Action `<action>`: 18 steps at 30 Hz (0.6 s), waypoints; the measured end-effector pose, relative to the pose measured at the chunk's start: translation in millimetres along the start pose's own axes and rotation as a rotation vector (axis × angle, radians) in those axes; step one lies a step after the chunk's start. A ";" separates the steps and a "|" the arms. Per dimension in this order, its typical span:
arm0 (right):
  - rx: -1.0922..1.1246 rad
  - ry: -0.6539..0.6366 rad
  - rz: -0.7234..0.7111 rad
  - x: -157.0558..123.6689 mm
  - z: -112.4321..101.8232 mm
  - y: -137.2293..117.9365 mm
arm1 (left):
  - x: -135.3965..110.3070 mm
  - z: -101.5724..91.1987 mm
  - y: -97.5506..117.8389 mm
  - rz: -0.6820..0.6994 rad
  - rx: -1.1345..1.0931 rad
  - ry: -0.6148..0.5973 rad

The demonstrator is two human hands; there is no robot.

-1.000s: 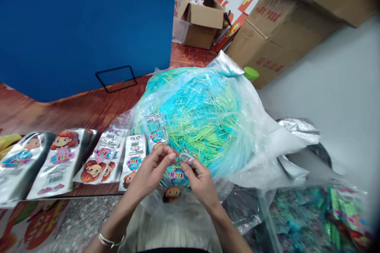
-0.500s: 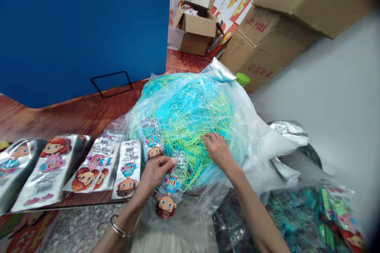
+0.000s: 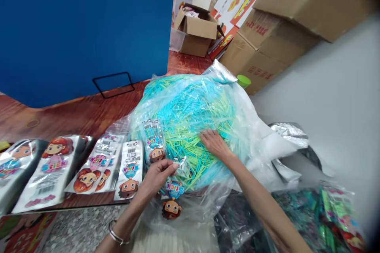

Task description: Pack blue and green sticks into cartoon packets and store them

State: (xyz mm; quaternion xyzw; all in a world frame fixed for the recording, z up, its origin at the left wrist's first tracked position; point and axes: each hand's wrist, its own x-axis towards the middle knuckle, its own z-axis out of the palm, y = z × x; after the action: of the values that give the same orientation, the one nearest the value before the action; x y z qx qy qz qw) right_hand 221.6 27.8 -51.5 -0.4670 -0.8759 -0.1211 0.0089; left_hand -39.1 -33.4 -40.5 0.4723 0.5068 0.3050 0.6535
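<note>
A big clear plastic bag [image 3: 255, 126] full of blue and green sticks [image 3: 192, 114] lies in front of me. My left hand [image 3: 158, 176] pinches the top of a small clear packet [image 3: 173, 195] printed with a cartoon face, holding it at the near edge of the pile. My right hand [image 3: 213, 144] rests on the green sticks in the middle of the pile, fingers curled down into them. Whether it holds any sticks is hidden. A bracelet sits on my left wrist.
Rows of printed packets [image 3: 97, 162] lie on a wooden table [image 3: 74, 114] at the left. A blue wall [image 3: 83, 23] stands behind. Cardboard boxes [image 3: 267, 47] are stacked at the back right. A green lid [image 3: 244, 80] sits by them. More packets in bags [image 3: 320, 213] lie at the lower right.
My right hand left the small packet and moved up onto the stick pile. The left hand kept the packet and shifted slightly lower.
</note>
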 end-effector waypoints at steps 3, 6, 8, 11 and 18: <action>-0.015 0.003 -0.028 1.2 2.1 2.2 | -1.9 -1.9 -0.2 0.017 0.007 0.005; -0.011 0.002 -0.056 2.0 2.9 4.8 | -4.1 -6.3 0.6 0.029 0.016 0.038; 0.033 0.015 -0.051 2.2 3.0 6.5 | -5.6 -10.2 1.5 0.025 0.024 0.061; 0.093 0.048 -0.016 2.3 3.3 8.4 | -7.5 -16.6 2.2 0.025 0.024 0.072; 0.173 0.128 0.067 6.7 10.7 6.5 | -11.1 -30.1 8.2 0.047 -0.041 0.138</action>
State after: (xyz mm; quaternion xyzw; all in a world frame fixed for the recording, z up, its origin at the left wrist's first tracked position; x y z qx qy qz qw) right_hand 224.2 39.0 -59.7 -0.4850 -0.8645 -0.0744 0.1090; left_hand -70.3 -30.9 -29.9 0.4486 0.5329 0.3623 0.6192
